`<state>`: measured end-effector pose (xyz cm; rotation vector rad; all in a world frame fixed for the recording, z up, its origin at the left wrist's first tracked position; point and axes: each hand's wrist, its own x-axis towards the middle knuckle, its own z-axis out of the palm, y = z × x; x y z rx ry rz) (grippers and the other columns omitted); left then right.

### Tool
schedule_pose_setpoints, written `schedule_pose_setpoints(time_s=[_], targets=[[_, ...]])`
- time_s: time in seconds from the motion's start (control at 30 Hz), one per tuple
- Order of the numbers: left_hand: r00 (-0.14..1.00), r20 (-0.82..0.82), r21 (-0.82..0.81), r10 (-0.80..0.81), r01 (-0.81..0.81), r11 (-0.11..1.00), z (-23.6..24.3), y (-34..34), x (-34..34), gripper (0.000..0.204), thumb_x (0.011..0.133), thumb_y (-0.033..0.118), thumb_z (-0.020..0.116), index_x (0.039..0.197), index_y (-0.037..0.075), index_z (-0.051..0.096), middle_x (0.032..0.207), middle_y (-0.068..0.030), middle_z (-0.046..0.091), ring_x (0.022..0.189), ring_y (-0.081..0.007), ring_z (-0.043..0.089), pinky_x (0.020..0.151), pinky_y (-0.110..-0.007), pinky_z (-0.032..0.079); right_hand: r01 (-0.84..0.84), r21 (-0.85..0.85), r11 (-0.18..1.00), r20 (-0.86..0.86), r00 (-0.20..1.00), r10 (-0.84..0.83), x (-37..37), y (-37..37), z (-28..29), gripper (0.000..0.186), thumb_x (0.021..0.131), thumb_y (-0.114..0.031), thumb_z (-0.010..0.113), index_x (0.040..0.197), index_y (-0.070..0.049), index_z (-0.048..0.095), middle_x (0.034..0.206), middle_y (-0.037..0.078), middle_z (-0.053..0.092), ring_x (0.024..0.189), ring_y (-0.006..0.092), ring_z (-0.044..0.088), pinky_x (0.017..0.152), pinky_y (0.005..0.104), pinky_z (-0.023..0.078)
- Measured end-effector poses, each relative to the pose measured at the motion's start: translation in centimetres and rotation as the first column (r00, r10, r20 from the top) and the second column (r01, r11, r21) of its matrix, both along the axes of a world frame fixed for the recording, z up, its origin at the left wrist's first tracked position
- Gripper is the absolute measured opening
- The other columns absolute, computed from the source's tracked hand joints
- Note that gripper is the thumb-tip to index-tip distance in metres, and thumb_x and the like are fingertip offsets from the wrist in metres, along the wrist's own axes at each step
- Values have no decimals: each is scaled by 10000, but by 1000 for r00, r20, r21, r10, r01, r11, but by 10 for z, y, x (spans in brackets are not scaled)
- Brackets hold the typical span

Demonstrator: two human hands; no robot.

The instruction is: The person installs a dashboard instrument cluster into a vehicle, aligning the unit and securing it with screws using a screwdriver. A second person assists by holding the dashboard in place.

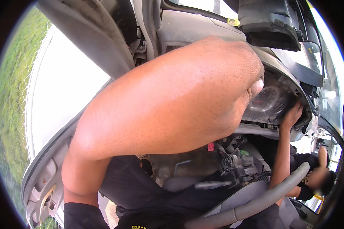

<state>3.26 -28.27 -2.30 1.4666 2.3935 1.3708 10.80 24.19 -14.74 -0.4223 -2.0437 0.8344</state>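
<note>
Between left hand [250, 74] and right hand [293, 114], the gauge cluster [265, 99] looks brittle; hold its edges. Right fingers [297, 108] curl; I can't tell either grip.

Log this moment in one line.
left hand: near left side of instrument cluster, grip unclear | right hand: at its right edge, grip unclear | steering wheel: lower right | another person: far right
</note>
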Motion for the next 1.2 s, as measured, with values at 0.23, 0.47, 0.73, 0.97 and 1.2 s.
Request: schedule_pose_setpoints(time_s=[0.23, 0.47, 0.73, 0.97, 1.2], targets=[[987, 158, -43, -11, 18, 999, 9, 12, 1, 288, 1091, 177, 559, 1233, -28, 704, 904, -187, 726, 819, -254, 698, 750, -356, 530, -16, 49, 999, 70, 997, 13, 10, 15, 2, 447, 1142, -289, 462, 1363, 77, 593, 1301, 167, 676, 1176, 236, 604, 1074, 354, 422], [951, 307, 204, -49, -15, 979, -1, 21, -3, 317, 1099, 165, 543, 1273, -48, 701, 1092, -185, 772, 1045, -245, 743, 913, -332, 568, -33, 160, 987, 86, 996, 19, 5, 6, 4, 425, 1148, -268, 467, 1357, 81, 589, 1271, 164, 690, 1146, 235, 616, 1062, 346, 428], [898, 359, 469, -253, 60, 881, -24, 38, -25, 346, 1105, 152, 517, 1260, -106, 687, 1186, -242, 736, 1114, -309, 735, 967, -388, 605, 47, 223, 974, 81, 994, -67, 4, -3, 6, 408, 1148, -267, 467, 1333, 69, 606, 1217, 193, 709, 1094, 241, 638, 1030, 361, 453], [899, 386, 448, -205, 12, 894, -11, 45, -19, 352, 1096, 172, 540, 1252, -105, 692, 1160, -233, 741, 1094, -306, 743, 952, -388, 613, 66, 289, 955, 122, 987, -105, 6, -10, 8, 416, 1139, -275, 488, 1350, 66, 598, 1243, 221, 702, 1117, 287, 647, 1034, 370, 452], [818, 401, 577, -413, 125, 807, -23, 56, -16, 378, 1091, 198, 557, 1291, -101, 675, 1181, -232, 739, 1102, -289, 733, 995, -388, 580, 91, 271, 958, 160, 977, -139, 7, -14, 9, 384, 1128, -250, 514, 1331, 59, 620, 1238, 229, 706, 1157, 324, 654, 1046, 379, 448]])
